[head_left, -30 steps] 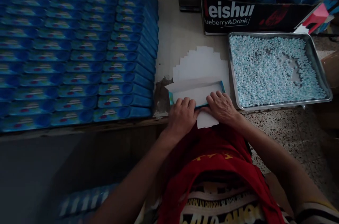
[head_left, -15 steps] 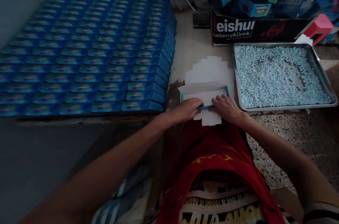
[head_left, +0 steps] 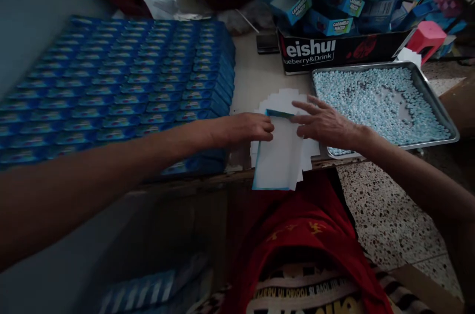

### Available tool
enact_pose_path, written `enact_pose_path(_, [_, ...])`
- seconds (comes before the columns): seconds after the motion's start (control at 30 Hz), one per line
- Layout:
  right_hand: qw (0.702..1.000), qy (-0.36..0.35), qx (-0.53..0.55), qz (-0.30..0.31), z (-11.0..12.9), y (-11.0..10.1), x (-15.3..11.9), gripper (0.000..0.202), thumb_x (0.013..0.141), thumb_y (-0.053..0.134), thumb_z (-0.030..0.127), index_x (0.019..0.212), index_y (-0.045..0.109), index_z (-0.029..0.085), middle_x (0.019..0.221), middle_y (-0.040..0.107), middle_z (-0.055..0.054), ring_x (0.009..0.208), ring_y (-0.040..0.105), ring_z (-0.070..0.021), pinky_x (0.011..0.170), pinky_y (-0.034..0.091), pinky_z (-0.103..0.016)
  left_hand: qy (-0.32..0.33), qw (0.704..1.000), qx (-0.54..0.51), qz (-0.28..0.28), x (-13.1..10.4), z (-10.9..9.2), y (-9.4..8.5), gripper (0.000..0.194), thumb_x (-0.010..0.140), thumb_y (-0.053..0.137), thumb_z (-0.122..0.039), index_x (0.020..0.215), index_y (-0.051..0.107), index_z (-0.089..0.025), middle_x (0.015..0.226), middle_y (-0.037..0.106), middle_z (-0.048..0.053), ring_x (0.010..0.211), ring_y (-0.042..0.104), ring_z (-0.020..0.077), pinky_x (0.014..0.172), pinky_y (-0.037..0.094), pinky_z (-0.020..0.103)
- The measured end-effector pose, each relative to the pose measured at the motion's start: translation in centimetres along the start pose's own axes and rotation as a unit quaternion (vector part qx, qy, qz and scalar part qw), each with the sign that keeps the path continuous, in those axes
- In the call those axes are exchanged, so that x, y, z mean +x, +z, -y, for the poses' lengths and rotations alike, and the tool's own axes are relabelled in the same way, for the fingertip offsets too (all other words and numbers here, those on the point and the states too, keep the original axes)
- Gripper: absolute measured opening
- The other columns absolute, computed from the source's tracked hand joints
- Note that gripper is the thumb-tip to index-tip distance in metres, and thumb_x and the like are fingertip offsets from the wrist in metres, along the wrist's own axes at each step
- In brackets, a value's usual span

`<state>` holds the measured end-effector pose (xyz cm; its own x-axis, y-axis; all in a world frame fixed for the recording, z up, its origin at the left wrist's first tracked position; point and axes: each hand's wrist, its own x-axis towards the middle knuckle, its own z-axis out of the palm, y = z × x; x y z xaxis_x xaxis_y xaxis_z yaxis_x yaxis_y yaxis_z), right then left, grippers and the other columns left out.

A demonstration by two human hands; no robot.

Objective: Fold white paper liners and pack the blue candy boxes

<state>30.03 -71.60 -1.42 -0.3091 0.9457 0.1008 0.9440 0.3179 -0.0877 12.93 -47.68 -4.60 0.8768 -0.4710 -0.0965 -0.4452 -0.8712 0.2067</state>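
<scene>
Through my head feed, the left hand (head_left: 256,128) has its fingers bent over the left edge of an open box (head_left: 278,155); I cannot tell whether it grips. I see the right hand (head_left: 326,123) open, fingers outstretched at the box's far right corner. The box lies over white cards (head_left: 285,94) at the near edge of the table (head_left: 252,71), between stacked blue boxes (head_left: 122,81) on the left and a metal tray (head_left: 426,144) of pale blue pellets (head_left: 374,111) on the right.
</scene>
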Motion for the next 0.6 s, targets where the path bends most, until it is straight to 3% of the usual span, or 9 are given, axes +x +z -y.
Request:
enact_pose_path(0.1, [0.999, 0.044, -0.010, 0.018, 1.5, 2.9, 0.1, 0.027, 0.104, 0.046, 0.014, 0.109, 0.071, 0.024, 0.105, 0.070, -0.004, 0.106, 0.056, -0.0218, 0.098, 0.044, -0.039, 0.009, 0.999, -0.002, 0.032, 1.8, 1.3, -2.2, 0.031, 0.093, 0.051, -0.005, 0.104, 0.073, -0.024, 0.124, 0.069, 0.007, 0.139, 0.052, 0.0247, 0.121, 0.035, 0.047])
enact_pose_path(0.17, [0.992, 0.129, -0.014, 0.001, 3.4, 4.9, 0.4, 0.032, 0.106, 0.041, 0.015, 0.119, 0.069, 0.022, 0.109, 0.068, -0.008, 0.102, 0.054, -0.0227, 0.086, 0.044, -0.035, -0.070, 0.996, 0.030, -0.039, 1.9, 0.2, -3.2, 0.045, 0.094, 0.047, -0.003, 0.127, 0.067, -0.025, 0.144, 0.059, 0.007, 0.150, 0.040, 0.0278, 0.124, 0.026, 0.056])
enact_pose_path(0.23, [0.978, 0.207, -0.011, -0.015, 5.4, 6.7, 1.0, 0.036, 0.106, 0.038, 0.014, 0.124, 0.068, 0.021, 0.111, 0.067, -0.010, 0.103, 0.053, -0.0246, 0.081, 0.042, -0.036, -0.195, 0.969, 0.068, -0.136, 1.0, -2.4, -2.9, 0.045, 0.099, 0.043, -0.007, 0.140, 0.058, -0.020, 0.145, 0.056, 0.012, 0.144, 0.046, 0.0310, 0.118, 0.034, 0.055])
enact_pose_path(0.3, [0.970, 0.243, -0.002, -0.011, 6.9, 8.1, 1.7, 0.036, 0.104, 0.038, 0.012, 0.122, 0.069, 0.021, 0.109, 0.067, -0.011, 0.102, 0.053, -0.0257, 0.081, 0.040, -0.037, -0.310, 0.931, 0.083, -0.177, -0.5, -5.6, -0.8, 0.036, 0.103, 0.050, -0.023, 0.137, 0.059, -0.012, 0.130, 0.064, 0.018, 0.125, 0.058, 0.0329, 0.103, 0.046, 0.047])
enact_pose_path(0.4, [0.968, 0.248, 0.021, -0.011, 7.4, 9.5, 2.5, 0.036, 0.103, 0.038, 0.011, 0.122, 0.067, 0.019, 0.109, 0.067, -0.011, 0.102, 0.055, -0.0258, 0.085, 0.039, -0.038, -0.341, 0.925, 0.028, -0.165, -1.9, -8.7, 4.6, 0.028, 0.105, 0.049, -0.029, 0.119, 0.068, -0.015, 0.105, 0.073, 0.013, 0.102, 0.064, 0.0289, 0.090, 0.047, 0.042])
enact_pose_path(0.5, [0.959, 0.267, 0.091, -0.030, 6.2, 10.2, 3.0, 0.036, 0.106, 0.036, 0.014, 0.134, 0.058, 0.017, 0.111, 0.068, -0.010, 0.104, 0.057, -0.0237, 0.088, 0.041, -0.035, -0.376, 0.907, -0.019, -0.191, -1.1, -8.1, 8.8, 0.034, 0.108, 0.039, -0.030, 0.101, 0.070, -0.018, 0.098, 0.073, 0.011, 0.097, 0.064, 0.0271, 0.089, 0.045, 0.041])
enact_pose_path(0.6, [0.952, 0.296, 0.065, -0.033, 5.3, 10.3, 3.2, 0.029, 0.109, 0.038, 0.023, 0.124, 0.062, 0.017, 0.120, 0.066, -0.013, 0.111, 0.055, -0.0255, 0.094, 0.041, -0.038, -0.396, 0.895, -0.070, -0.192, 0.6, -5.7, 9.9, 0.028, 0.106, 0.045, -0.035, 0.100, 0.067, -0.018, 0.098, 0.071, 0.009, 0.095, 0.063, 0.0261, 0.084, 0.044, 0.039])
